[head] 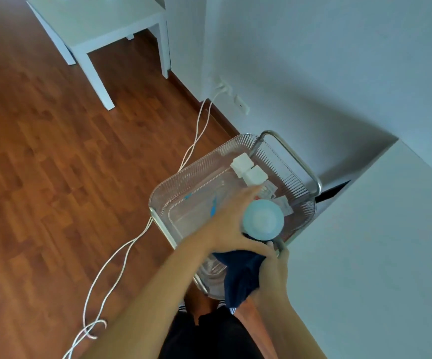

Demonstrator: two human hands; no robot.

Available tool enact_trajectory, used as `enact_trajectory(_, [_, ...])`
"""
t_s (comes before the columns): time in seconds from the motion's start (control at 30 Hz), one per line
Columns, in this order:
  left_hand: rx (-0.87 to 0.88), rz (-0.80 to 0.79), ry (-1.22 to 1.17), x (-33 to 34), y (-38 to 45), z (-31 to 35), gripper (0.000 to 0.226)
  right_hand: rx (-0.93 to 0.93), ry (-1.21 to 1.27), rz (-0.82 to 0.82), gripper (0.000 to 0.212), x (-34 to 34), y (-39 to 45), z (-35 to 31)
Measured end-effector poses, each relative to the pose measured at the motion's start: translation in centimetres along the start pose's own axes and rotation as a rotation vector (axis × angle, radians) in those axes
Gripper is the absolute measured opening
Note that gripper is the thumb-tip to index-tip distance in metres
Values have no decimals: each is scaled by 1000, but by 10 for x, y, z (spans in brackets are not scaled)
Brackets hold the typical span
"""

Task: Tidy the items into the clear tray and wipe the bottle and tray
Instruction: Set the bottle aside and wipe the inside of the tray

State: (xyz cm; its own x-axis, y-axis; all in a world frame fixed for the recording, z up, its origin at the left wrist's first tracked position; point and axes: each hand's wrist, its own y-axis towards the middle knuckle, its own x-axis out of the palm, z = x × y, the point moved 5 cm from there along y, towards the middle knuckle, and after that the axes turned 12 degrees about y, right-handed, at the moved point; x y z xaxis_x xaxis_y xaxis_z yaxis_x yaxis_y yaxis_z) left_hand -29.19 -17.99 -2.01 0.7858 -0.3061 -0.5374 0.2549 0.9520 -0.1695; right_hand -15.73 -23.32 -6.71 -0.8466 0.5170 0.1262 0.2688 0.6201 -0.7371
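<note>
A clear ribbed tray (184, 174) with metal handles stands beside a white surface. Inside it lie two white plug adapters (248, 168), a thin blue-tipped item (213, 206) and small packets (283, 203). Above the tray's near right corner I see the round light-blue end of the bottle (264, 220). My left hand (230, 226) holds the bottle from the left, fingers stretched along its side. My right hand (274, 275) grips a dark blue cloth (240, 275) bunched around the bottle's lower part, which hides the body.
A white tabletop (378, 255) lies to the right of the tray. White cables (121, 255) run across the wooden floor to a wall socket (222, 86). A low white side table (93, 27) stands at the far left.
</note>
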Motion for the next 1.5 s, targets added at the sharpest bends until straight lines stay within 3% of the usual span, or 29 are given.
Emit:
enact_trajectory(0.07, [70,-63,15,20,20,20,104,-52,-40,-41,50,-3,1,-5])
enact_trajectory(0.17, [111,40,19,31,36,28,80,-151,-187,-74,24,-15,10,-16])
enact_trajectory(0.3, [106,152,21,15,44,26,71,-242,-295,-126,29,-15,13,-31])
enact_trajectory(0.57, [82,78,51,22,53,45,66,-276,-328,-111,33,-23,19,-32])
enact_trajectory(0.77, [59,61,39,27,53,49,66,-251,-280,-104,31,-27,21,-35])
enact_trajectory(1.03, [-58,37,-24,4,29,33,75,35,-52,29,26,-33,10,1])
enact_trajectory(1.1, [-86,103,-9,-19,16,23,71,70,-40,21,27,-28,6,8])
enact_trajectory(1.2, [-175,330,122,-59,-13,-3,59,79,-63,-13,25,-16,1,13])
enact_trajectory(1.27, [-286,534,235,-81,-36,-27,50,42,-109,-37,28,-4,-1,13])
enact_trajectory(1.33, [-453,635,305,-89,-55,-53,47,-66,-215,-44,35,8,-1,9])
enact_trajectory(1.43, [-704,549,292,-73,-67,-79,51,-347,-426,-69,38,31,0,-2])
enact_trajectory(1.5, [-727,553,309,-61,-69,-84,50,-498,-540,-113,37,49,4,-4])
